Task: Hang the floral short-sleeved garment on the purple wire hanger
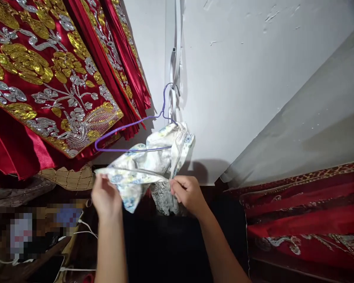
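The cloth [159, 139], white with a blue and yellow floral print, is at the centre of the frame, hanging from the right part of the purple hanger [129, 124]. The hanger's left end is bare, and its lower bar crosses in front of the fabric. The right hand [188, 192] has thumb and fingers pinched together on a lower edge; the left hand [107, 196], left of centre, seems to have its fingertips closed on the other end, so the edge is drawn taut between them.

The likeliest trouble is a slip: with the weight all on one side, a downward tug could tip the hanger and slide the cloth off. A harder pull might unseat the hook from the white strip [177, 27] at top centre — or strain the thin fabric between the two pinches. The loose folds could also snag on the lower bar. If dropped, the cloth would probably land near the rough grey object [165, 198] below it.

No brand, label or writing can be read. The sequined red drape [56, 74] at upper left carries only gold and silver floral embroidery — and the lower-left corner is pixelated beyond reading.
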A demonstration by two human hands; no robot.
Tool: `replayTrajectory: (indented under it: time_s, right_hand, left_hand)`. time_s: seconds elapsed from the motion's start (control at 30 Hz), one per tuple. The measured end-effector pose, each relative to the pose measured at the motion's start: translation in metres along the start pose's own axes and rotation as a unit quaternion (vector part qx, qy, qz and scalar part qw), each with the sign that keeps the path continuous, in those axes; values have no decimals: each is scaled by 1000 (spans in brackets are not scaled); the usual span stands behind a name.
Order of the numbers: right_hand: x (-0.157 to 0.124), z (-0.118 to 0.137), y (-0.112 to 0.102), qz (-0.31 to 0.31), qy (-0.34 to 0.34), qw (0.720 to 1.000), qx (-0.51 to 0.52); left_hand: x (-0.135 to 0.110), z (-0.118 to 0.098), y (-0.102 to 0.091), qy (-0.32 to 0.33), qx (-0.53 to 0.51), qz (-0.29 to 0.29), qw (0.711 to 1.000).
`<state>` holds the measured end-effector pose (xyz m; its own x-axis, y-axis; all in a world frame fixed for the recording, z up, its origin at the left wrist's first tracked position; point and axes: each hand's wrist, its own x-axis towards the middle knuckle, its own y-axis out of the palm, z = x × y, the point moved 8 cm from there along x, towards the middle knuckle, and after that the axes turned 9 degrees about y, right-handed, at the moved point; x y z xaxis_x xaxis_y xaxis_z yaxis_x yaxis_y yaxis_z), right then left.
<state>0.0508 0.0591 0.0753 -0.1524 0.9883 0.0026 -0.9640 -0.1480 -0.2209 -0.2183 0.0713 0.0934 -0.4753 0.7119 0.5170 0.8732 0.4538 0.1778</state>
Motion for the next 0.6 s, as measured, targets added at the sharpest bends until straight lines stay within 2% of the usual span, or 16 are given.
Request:
replayTrajectory:
  time_s: [0.03,0.07,0.13,0.17,0.2,0.23,0.3,0.37,0.4,0.47,0.53,0.6]
  right_hand:
    - [-6,-11,6,12,32,999,22]
    - [-12,-23,10,26,62,997,41]
    - [-19,-44,18,79,110,989,50]
    - [-22,-54,20,112,128,985,40]
    - [-22,-62,18,131,141,981,27]
    - [-21,-68,12,122,148,981,17]
    - [-16,-71,-9,30,144,989,24]
    - [-15,-68,-21,-50,137,986,77]
    - [-15,-65,-17,-47,142,981,120]
    - [-18,-57,2,19,161,963,216]
    - [-22,-41,17,79,155,944,279]
    - [-25,-24,20,121,134,940,290]
  left_hand:
    - [-18,29,2,-77,-61,-22,995]
    - [-36,53,12,-154,-106,-20,982]
    - [-60,71,35,-211,-138,-2,968]
    - [-67,70,47,-225,-146,10,963]
    - [-71,64,58,-231,-156,26,960]
    - [-76,54,71,-240,-172,51,954]
    - [-86,26,97,-253,-210,141,934]
    - [-101,-6,121,-238,-217,263,909]
    - [-108,-21,129,-219,-203,322,899]
    - [-116,-43,135,-160,-150,400,890]
    - [-107,-55,131,-97,-107,413,899]
    - [-87,-60,121,-48,-89,387,916]
